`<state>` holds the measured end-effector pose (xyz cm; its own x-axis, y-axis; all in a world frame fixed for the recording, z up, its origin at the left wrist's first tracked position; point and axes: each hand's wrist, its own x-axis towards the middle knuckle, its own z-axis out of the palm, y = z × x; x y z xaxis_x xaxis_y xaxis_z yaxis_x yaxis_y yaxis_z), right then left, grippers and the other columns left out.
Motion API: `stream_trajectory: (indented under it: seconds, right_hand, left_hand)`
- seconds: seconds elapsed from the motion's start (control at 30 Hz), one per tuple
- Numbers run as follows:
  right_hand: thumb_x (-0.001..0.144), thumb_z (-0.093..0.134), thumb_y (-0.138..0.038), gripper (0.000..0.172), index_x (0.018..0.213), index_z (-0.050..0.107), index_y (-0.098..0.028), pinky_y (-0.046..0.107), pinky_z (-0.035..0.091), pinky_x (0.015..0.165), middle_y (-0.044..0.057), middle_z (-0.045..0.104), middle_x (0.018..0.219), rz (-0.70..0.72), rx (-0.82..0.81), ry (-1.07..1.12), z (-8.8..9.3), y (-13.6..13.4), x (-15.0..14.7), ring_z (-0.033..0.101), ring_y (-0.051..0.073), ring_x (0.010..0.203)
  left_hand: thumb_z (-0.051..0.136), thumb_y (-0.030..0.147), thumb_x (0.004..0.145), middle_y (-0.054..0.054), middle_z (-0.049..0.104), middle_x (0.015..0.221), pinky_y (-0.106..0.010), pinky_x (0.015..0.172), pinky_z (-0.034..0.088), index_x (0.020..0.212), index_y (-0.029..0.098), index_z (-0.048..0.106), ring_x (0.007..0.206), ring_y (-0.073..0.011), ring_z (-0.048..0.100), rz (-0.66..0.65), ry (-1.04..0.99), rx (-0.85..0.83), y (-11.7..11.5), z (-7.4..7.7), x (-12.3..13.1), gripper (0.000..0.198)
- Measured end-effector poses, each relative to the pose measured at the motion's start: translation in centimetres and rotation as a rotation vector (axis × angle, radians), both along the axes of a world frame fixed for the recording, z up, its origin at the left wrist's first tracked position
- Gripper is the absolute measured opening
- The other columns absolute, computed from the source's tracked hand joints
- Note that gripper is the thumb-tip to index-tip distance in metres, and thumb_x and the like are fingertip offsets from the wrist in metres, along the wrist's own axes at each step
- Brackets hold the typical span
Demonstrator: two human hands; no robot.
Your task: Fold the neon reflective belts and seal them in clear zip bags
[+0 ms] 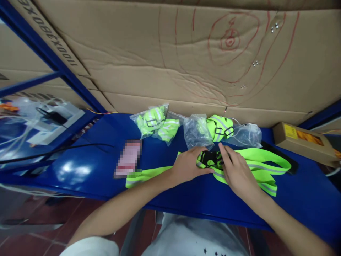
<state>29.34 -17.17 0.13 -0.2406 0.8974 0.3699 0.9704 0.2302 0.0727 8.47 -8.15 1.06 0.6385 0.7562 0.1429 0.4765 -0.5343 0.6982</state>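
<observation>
A neon-yellow reflective strap (262, 164) with a grey stripe lies in loops on the blue table, running under both hands. Between them is a black plastic buckle (210, 158) on the strap. My left hand (189, 165) grips the buckle's left side, thumb below it. Closed on the buckle's right side is my right hand (234, 167), its fingers partly hiding that end. One strap length (149, 175) stretches left past my left forearm. Behind my hands, a folded strap with black sliders (220, 128) sits by a clear plastic bag (195, 129).
Bagged neon straps (153, 121) lie at the back left of the table (71, 167). A phone with a blurred screen (128, 158) is left of my hands. A cardboard box (303, 142) stands at the right. Power strips and cables (57, 122) are at the left; a cardboard wall (133, 53) rises behind.
</observation>
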Motion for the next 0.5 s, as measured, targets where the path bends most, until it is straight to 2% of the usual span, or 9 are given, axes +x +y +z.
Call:
stream_trajectory:
  seconds: [0.2,0.37,0.5]
  right_hand:
    - [0.092,0.048,-0.004,0.092,0.168,-0.004,-0.008,0.050,0.056,0.096,0.024,0.059,0.139,-0.051,0.007,-0.093,0.3,-0.1,-0.5,0.060,0.037,0.111]
    - [0.090,0.050,-0.003,0.089,0.167,0.007,-0.005,0.050,0.056,0.095,0.025,0.057,0.142,-0.155,0.068,-0.095,0.0,0.1,-0.3,0.061,0.036,0.110]
    - [0.089,0.055,-0.003,0.081,0.162,0.021,0.000,0.049,0.056,0.096,0.024,0.060,0.137,-0.086,0.058,-0.132,-0.3,0.1,-1.6,0.061,0.035,0.109]
  left_hand:
    - [0.080,0.064,0.081,-0.007,0.071,0.133,-0.038,0.100,0.057,0.136,0.024,0.056,0.124,-0.0291,0.069,0.045,0.085,0.154,-1.5,-0.3,0.5,0.071]
    - [0.080,0.064,0.080,-0.009,0.072,0.132,-0.040,0.097,0.058,0.137,0.024,0.053,0.120,-0.0315,0.071,0.121,0.069,0.142,-1.3,-0.5,0.4,0.075]
    - [0.081,0.061,0.081,-0.007,0.073,0.128,-0.038,0.093,0.059,0.130,0.024,0.056,0.118,-0.0304,0.072,0.074,0.037,0.169,-1.0,-1.0,0.4,0.066]
